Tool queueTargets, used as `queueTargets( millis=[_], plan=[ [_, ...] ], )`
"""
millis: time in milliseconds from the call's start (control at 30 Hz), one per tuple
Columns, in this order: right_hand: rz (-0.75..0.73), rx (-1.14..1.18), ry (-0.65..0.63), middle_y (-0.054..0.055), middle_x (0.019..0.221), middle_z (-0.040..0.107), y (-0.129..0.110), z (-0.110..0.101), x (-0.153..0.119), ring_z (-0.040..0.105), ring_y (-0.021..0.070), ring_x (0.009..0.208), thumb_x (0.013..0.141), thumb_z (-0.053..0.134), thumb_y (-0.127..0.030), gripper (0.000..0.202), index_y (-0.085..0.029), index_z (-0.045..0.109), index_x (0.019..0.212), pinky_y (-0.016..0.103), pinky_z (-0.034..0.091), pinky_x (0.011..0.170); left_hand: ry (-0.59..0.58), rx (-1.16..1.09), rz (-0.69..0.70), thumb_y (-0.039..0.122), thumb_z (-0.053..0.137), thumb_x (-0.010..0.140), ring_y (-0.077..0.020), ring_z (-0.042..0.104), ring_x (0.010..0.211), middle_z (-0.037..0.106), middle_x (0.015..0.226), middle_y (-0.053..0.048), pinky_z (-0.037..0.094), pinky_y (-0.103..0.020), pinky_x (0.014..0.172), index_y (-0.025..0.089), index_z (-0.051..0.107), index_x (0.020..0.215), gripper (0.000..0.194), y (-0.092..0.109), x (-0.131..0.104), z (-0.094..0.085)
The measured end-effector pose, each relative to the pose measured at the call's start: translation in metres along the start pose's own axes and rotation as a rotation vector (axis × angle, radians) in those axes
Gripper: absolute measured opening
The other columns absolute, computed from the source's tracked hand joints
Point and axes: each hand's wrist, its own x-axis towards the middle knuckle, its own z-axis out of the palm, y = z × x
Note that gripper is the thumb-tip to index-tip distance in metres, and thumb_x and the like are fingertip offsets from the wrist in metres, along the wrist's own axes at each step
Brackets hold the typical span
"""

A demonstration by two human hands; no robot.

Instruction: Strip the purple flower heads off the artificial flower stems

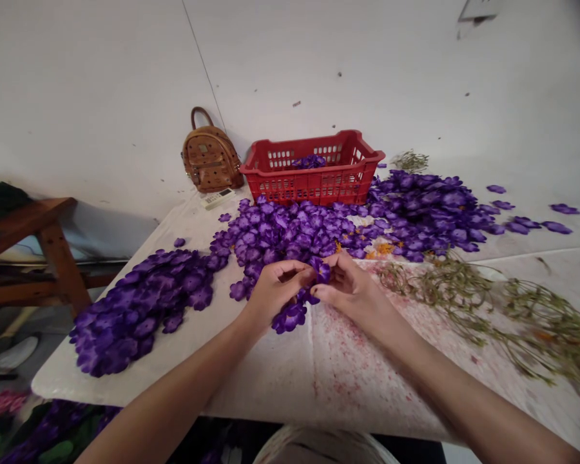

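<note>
Both hands meet over the middle of the table around a purple flower [320,270]. My left hand [281,290] is closed, its thumb and fingers pinched at the flower's left side. My right hand [345,283] pinches the same flower from the right. Below my left hand hangs a cluster of purple blossoms [290,317]. Purple petals [280,232] lie heaped just beyond the hands. Small yellow pieces [381,250] lie behind my right hand.
A red basket [314,183] with purple flowers stands against the wall, beside a brown backpack [210,158] and a calculator [217,198]. More petals lie in heaps at left [140,303] and back right [425,209]. Green stems [488,303] spread over the right side.
</note>
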Motion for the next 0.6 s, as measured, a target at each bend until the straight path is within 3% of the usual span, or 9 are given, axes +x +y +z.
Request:
queueTargets(
  millis=[67,200,267,367,500,600],
  plan=[
    [-0.024,-0.069,0.007,-0.001,0.081,0.060,0.001,0.001,0.000,0.054,0.0175,0.073,0.076,0.079,-0.036,0.030,-0.025,0.056,0.092,0.032,0.044,0.066,-0.003,-0.003,0.008,0.042,0.080,0.074,-0.0051,0.040,0.048,0.055,0.058,0.004,0.030,-0.019,0.044,0.016,0.071,0.074,0.027,-0.001,0.000,0.000],
    [-0.102,-0.223,0.071,-0.002,0.072,0.055,-0.001,-0.002,0.000,0.049,0.0157,0.065,0.085,0.065,-0.032,0.012,-0.024,0.056,0.084,0.032,0.038,0.062,-0.004,0.104,0.081,0.038,0.075,0.080,-0.0065,0.043,0.050,0.063,0.065,0.001,0.032,-0.020,0.046,0.016,0.073,0.081,0.022,-0.003,-0.001,0.000],
    [-0.113,-0.252,0.082,-0.002,0.070,0.053,-0.003,-0.005,0.001,0.048,0.0154,0.064,0.088,0.060,-0.032,0.013,-0.023,0.056,0.079,0.031,0.036,0.062,-0.009,0.168,0.143,0.037,0.070,0.086,-0.0073,0.046,0.053,0.067,0.073,-0.002,0.033,-0.020,0.047,0.016,0.073,0.084,0.021,-0.004,-0.002,0.000],
    [-0.116,-0.244,0.140,-0.001,0.070,0.053,-0.006,-0.010,0.002,0.048,0.0153,0.066,0.088,0.058,-0.032,0.017,-0.022,0.055,0.075,0.031,0.036,0.062,-0.030,0.236,0.238,0.036,0.056,0.098,-0.0078,0.046,0.054,0.072,0.089,-0.006,0.036,-0.021,0.049,0.016,0.073,0.102,0.027,-0.005,-0.003,-0.002],
    [-0.118,-0.167,0.182,-0.002,0.068,0.051,-0.008,-0.012,0.002,0.046,0.0142,0.064,0.089,0.058,-0.033,0.020,-0.022,0.053,0.073,0.030,0.034,0.061,-0.079,0.247,0.344,0.036,0.045,0.104,-0.0107,0.052,0.061,0.074,0.096,-0.007,0.045,-0.024,0.060,0.016,0.056,0.128,0.033,-0.004,-0.004,-0.003],
    [-0.110,-0.133,0.171,-0.003,0.068,0.050,-0.007,-0.011,0.001,0.045,0.0142,0.063,0.090,0.058,-0.035,0.022,-0.022,0.052,0.073,0.030,0.034,0.061,-0.077,0.234,0.322,0.038,0.049,0.104,-0.0129,0.060,0.066,0.076,0.094,-0.008,0.049,-0.026,0.066,0.017,0.049,0.122,0.028,-0.005,-0.006,-0.002]
  ],
)
